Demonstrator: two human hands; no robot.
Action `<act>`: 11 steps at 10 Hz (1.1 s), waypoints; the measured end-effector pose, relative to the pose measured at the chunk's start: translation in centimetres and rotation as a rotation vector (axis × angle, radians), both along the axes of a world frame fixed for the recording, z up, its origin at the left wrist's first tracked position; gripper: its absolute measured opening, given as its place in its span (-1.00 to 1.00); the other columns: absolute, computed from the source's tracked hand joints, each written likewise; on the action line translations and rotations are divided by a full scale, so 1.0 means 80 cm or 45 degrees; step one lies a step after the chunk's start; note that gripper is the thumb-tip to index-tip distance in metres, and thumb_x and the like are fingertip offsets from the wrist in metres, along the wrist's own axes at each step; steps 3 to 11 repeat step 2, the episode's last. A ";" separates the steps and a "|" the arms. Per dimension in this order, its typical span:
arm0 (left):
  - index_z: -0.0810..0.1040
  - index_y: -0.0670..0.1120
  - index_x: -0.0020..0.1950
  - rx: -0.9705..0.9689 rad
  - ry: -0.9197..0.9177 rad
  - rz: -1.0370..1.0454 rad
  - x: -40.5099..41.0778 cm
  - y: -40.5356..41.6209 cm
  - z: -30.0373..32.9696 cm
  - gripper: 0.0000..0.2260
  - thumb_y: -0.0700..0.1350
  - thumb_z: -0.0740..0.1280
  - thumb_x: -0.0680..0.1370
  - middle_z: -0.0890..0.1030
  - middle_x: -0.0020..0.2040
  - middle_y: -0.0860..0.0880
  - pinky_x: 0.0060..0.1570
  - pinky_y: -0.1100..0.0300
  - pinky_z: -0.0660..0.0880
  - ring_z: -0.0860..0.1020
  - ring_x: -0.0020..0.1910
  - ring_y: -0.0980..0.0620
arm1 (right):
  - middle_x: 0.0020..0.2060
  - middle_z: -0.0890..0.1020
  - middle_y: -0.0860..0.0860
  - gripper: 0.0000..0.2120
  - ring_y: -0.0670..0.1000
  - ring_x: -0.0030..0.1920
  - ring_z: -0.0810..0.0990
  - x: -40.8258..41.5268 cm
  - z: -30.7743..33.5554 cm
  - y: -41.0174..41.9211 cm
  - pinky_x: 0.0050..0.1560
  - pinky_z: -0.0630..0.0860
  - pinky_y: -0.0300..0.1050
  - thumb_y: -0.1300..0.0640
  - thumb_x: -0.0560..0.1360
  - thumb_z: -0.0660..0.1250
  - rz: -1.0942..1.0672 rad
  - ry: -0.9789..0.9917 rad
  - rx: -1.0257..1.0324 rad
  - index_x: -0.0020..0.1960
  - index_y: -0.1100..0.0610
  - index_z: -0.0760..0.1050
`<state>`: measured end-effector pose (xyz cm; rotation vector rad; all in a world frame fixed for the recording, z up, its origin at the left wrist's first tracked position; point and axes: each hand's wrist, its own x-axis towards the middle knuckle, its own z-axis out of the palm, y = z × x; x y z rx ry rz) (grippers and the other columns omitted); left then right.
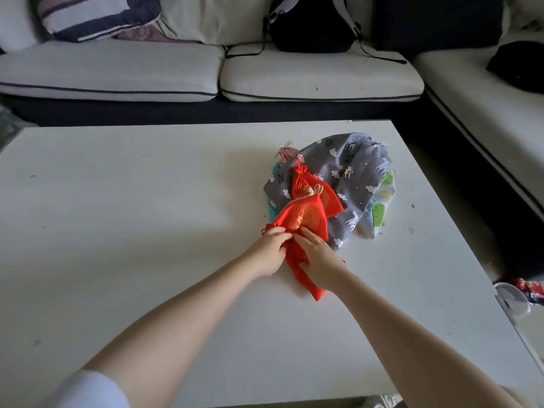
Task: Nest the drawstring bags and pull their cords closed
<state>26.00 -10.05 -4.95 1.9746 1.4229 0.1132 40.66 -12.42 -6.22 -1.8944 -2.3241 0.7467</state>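
Observation:
A pile of drawstring bags lies right of centre on the white table (147, 231). The big grey bag (347, 172) with white animal prints is on top of it. A small red bag (312, 191) with gold print and a knotted cord rests on the grey one. A second red bag with a gold medallion (306, 220) lies in front of it. A third red bag (297, 260) lies under both hands. My left hand (269, 251) pinches the red cloth at its left edge. My right hand (316, 256) holds the same cloth from the right, fingertips nearly touching the left hand.
A white bag with green dots (379, 201), a teal bag (275, 172) and a small pink pouch (284, 151) peek out from under the grey one. A white sofa (117, 69) runs behind the table with a black backpack (312, 28) on it. A white object (512, 298) sits at the table's right edge.

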 end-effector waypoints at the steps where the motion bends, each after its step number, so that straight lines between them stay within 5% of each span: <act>1: 0.33 -0.12 0.42 0.076 -0.037 0.003 -0.008 0.007 0.017 -0.61 -0.22 0.14 0.58 0.28 0.46 -0.06 0.40 0.16 0.21 0.30 0.41 -0.01 | 0.46 0.26 0.03 -0.45 0.08 0.44 0.26 -0.003 0.014 0.011 0.35 0.31 -0.01 0.09 0.49 0.30 -0.065 0.082 0.026 0.45 0.07 0.26; 2: 0.40 -0.12 0.36 0.379 -0.068 0.063 -0.021 0.003 0.046 -0.62 -0.23 0.19 0.53 0.44 0.33 -0.09 0.21 0.04 0.41 0.47 0.23 -0.10 | 0.30 0.47 0.08 -0.58 0.14 0.31 0.43 -0.003 0.044 0.014 0.27 0.39 0.03 0.05 0.52 0.25 -0.191 0.138 0.365 0.35 0.15 0.38; 11: 0.40 -0.12 0.36 0.379 -0.068 0.063 -0.021 0.003 0.046 -0.62 -0.23 0.19 0.53 0.44 0.33 -0.09 0.21 0.04 0.41 0.47 0.23 -0.10 | 0.30 0.47 0.08 -0.58 0.14 0.31 0.43 -0.003 0.044 0.014 0.27 0.39 0.03 0.05 0.52 0.25 -0.191 0.138 0.365 0.35 0.15 0.38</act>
